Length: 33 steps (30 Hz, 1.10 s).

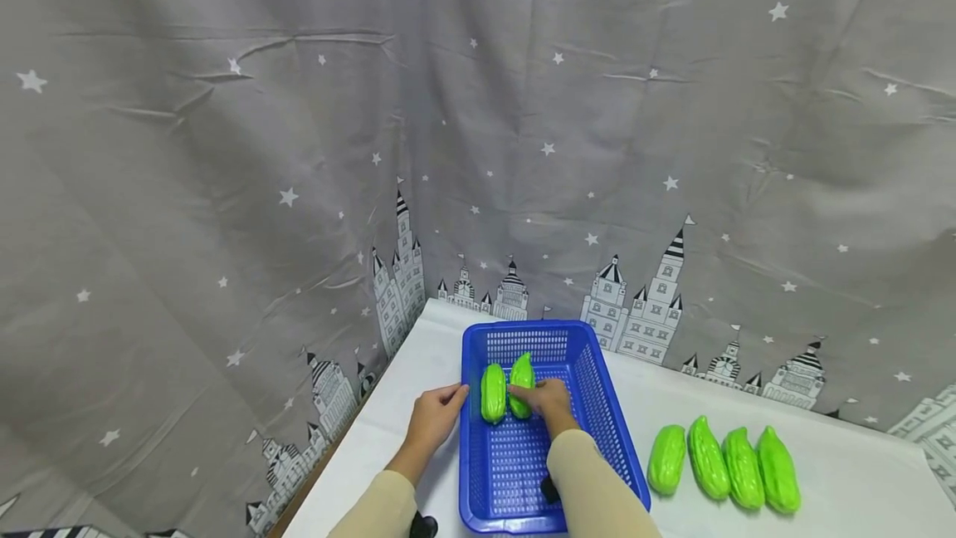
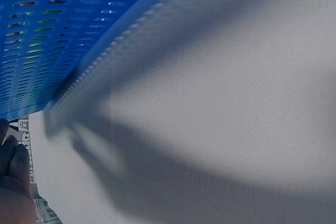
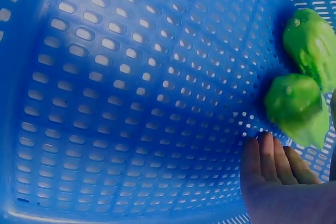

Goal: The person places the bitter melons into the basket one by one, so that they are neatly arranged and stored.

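A blue perforated plastic basket (image 1: 515, 471) stands on the white table, with two green, ridged bitter melons inside. The left bitter melon (image 1: 493, 393) lies near the basket's left wall. Beside it, the right bitter melon (image 1: 522, 372) is partly covered by my right hand (image 1: 551, 401). The right wrist view shows that hand's fingers (image 3: 268, 158) fairly straight beside the nearer melon, with the thumb barely in sight. My left hand (image 1: 433, 422) holds the basket's left rim between thumb and fingers. In the left wrist view, its fingers (image 2: 16, 158) show outside the basket wall.
Several more bitter melons (image 1: 743, 468) lie in a row on the table, right of the basket. Behind the white table (image 1: 866, 480) hangs a grey curtain (image 1: 523, 106) printed with stars and castles. The table's left edge runs close to my left arm.
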Each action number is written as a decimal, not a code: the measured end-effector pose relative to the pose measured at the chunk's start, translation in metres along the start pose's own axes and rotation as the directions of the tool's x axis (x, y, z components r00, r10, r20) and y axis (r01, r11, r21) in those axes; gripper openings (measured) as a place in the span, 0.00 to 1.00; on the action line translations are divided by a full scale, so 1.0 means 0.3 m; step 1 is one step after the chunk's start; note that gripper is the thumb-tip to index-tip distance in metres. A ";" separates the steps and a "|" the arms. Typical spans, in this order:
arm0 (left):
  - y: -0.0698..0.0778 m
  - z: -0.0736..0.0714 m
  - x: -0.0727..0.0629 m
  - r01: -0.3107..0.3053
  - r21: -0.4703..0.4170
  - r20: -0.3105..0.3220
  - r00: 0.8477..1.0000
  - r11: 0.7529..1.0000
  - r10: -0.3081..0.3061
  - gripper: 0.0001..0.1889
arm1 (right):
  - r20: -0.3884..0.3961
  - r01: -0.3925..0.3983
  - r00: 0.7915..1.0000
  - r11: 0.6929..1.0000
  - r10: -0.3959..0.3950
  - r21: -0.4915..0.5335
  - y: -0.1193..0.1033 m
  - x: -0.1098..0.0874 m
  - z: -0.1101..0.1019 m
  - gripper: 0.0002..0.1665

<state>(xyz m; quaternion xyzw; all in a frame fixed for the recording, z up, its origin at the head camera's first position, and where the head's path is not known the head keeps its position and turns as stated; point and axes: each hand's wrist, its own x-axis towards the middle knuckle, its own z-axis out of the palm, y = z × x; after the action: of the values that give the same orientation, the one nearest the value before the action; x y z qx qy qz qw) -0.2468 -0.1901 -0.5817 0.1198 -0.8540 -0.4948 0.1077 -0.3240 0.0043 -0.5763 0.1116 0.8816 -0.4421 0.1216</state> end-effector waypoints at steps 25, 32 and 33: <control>-0.020 0.015 -0.004 -0.011 -0.003 0.004 1.000 1.000 0.011 0.19 | -0.313 0.318 0.924 0.895 -0.219 0.313 -0.072 0.015 -0.158 0.62; -0.022 0.013 0.010 -0.013 0.008 -0.010 1.000 1.000 0.013 0.19 | -0.373 0.338 0.903 0.888 -0.214 0.311 -0.081 0.026 -0.357 0.60; -0.022 0.012 0.012 -0.015 0.007 -0.013 1.000 1.000 0.015 0.19 | -0.386 0.343 0.897 0.890 -0.216 0.299 -0.075 0.027 -0.384 0.59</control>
<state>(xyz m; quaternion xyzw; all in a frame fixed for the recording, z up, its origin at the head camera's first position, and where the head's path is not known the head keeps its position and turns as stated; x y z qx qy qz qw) -0.2507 -0.1914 -0.5889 0.1172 -0.8558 -0.4901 0.1165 -0.3519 0.0848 -0.4951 0.0770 0.7999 -0.5825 -0.1221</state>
